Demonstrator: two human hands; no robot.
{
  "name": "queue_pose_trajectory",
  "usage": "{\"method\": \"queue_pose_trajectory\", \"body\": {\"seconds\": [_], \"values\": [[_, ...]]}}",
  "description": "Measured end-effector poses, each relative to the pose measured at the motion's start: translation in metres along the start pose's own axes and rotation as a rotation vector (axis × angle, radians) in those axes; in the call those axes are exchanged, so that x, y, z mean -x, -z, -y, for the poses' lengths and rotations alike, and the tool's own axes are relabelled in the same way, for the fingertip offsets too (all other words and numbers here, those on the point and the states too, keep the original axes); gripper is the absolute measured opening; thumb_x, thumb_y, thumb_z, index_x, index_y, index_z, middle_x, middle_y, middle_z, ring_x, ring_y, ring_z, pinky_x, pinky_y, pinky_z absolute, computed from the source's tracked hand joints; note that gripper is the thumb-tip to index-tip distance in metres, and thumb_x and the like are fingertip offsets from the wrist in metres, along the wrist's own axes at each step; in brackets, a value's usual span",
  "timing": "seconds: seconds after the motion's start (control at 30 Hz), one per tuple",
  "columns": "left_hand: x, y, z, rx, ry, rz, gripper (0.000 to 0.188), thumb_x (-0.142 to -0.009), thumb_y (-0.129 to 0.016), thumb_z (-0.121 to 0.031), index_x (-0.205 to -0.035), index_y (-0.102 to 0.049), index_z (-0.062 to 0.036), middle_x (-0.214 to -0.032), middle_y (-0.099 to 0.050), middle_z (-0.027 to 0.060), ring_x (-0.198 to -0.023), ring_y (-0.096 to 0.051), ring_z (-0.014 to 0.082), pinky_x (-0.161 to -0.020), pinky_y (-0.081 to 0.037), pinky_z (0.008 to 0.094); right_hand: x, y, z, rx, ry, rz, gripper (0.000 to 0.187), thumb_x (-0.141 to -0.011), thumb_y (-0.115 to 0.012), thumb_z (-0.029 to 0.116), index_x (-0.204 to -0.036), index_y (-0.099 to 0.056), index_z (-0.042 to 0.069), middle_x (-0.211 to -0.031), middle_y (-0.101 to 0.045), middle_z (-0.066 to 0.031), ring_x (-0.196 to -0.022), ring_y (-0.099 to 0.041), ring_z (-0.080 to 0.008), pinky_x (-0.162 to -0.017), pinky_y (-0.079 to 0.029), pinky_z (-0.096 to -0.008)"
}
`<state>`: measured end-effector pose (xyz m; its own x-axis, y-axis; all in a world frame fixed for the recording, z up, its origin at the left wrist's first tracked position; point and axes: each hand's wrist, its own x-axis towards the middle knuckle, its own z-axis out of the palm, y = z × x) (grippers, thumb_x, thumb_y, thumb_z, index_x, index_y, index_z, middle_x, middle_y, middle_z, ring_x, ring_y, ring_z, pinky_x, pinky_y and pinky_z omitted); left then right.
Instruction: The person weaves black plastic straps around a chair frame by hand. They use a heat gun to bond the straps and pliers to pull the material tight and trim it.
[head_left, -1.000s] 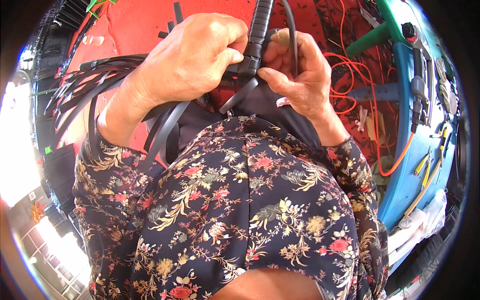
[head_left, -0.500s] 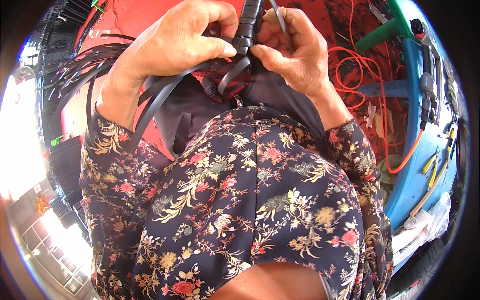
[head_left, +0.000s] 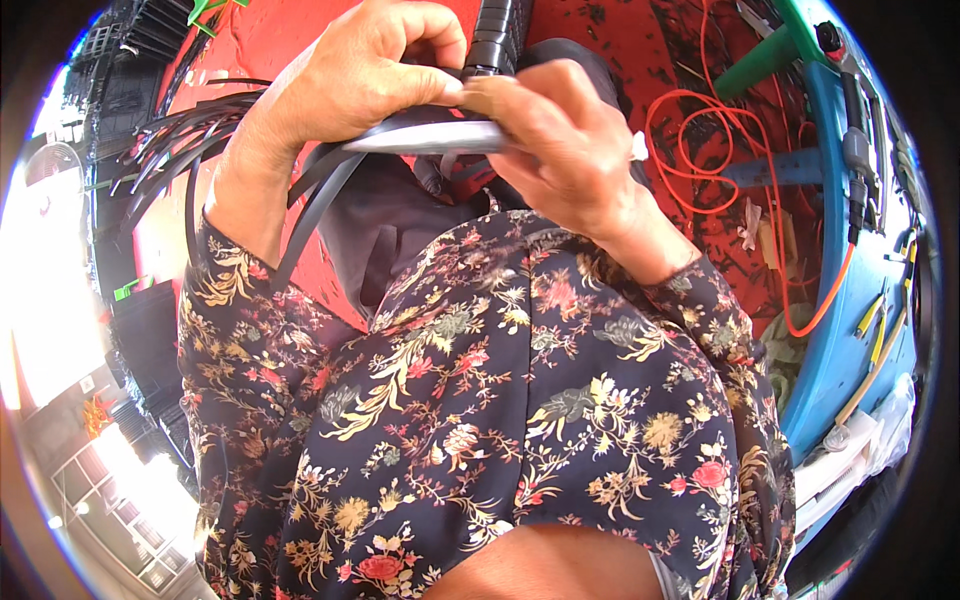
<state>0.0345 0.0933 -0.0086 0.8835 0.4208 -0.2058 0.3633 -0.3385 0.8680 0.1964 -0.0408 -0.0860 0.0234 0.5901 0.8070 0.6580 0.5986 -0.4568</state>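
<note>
A black bar wrapped in flat, glossy strips rises at the top middle, above my lap. My left hand is at its lower end on the left, thumb and bent forefinger pinching a flat strip. Over the bar's lower end reaches my right hand, smeared by motion, its fingers closed on a black strip. That strip shines pale and runs left under my left hand. Loose black strips fan out past my left wrist, and some hang down beside my forearm. My right fingertips and the strip between them are partly hidden.
A blue table stands on the right with a black-handled tool, yellow-handled pliers and a plastic bag. An orange hose coils on the red floor. A green leg juts in at upper right.
My right hand has swung left across the bar's lower end, drawing a strip with it. My left hand has stayed nearly in place. The view has shifted slightly.
</note>
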Motion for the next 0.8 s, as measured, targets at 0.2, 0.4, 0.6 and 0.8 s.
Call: {"method": "queue_pose_trajectory", "body": {"seconds": [0.2, 0.4, 0.6, 0.8], "values": [[-0.002, 0.009, -0.002, -0.028, 0.102, 0.017, 0.011, -0.083, -0.067, -0.006, -0.088, -0.057, -0.0040, -0.079, -0.056, -0.0026, -0.073, -0.056, 0.0038, -0.061, -0.045, 0.0201, -0.027, 0.013, -0.019, -0.018, 0.007, -0.123, 0.031, -0.073, -0.071, 0.000, -0.103, -0.066, 0.002, -0.087, -0.062, -0.0081, -0.063, -0.054, -0.0128, -0.053, -0.043, -0.0250], [-0.006, 0.002, 0.001, -0.027, -0.015, 0.014, 0.011, -0.082, -0.066, -0.004, -0.086, -0.056, -0.0031, -0.079, -0.054, -0.0045, -0.075, -0.052, 0.0031, -0.068, -0.043, 0.0202, -0.056, 0.080, -0.037, -0.753, -0.730, -0.224, 0.016, -0.085, -0.058, -0.001, -0.100, -0.062, 0.001, -0.082, -0.062, -0.0037, -0.058, -0.050, -0.0057, -0.047, -0.038, -0.0183], [-0.012, 0.005, 0.008, -0.026, -0.006, 0.014, 0.011, -0.082, -0.066, -0.003, -0.085, -0.056, -0.0022, -0.078, -0.054, -0.0046, -0.074, -0.052, 0.0037, -0.068, -0.044, 0.0208, -0.048, 0.174, -0.084, -0.642, -0.844, -0.321, 0.034, -0.091, -0.062, 0.009, -0.122, -0.057, -0.005, -0.095, -0.066, -0.0084, -0.054, -0.037, -0.0036, -0.046, -0.024, -0.0188], [-0.016, 0.001, -0.005, -0.109, -0.083, 0.006, 0.009, -0.083, -0.066, -0.003, -0.087, -0.058, -0.0020, -0.076, -0.055, -0.0036, -0.071, -0.051, 0.0041, -0.065, -0.043, 0.0223, -0.066, 0.283, -0.110, -0.398, -0.848, -0.329, 0.034, -0.091, -0.062, 0.013, -0.120, -0.060, -0.005, -0.063, -0.041, 0.0041, -0.053, -0.032, -0.0041, -0.049, -0.019, -0.0193]]}}
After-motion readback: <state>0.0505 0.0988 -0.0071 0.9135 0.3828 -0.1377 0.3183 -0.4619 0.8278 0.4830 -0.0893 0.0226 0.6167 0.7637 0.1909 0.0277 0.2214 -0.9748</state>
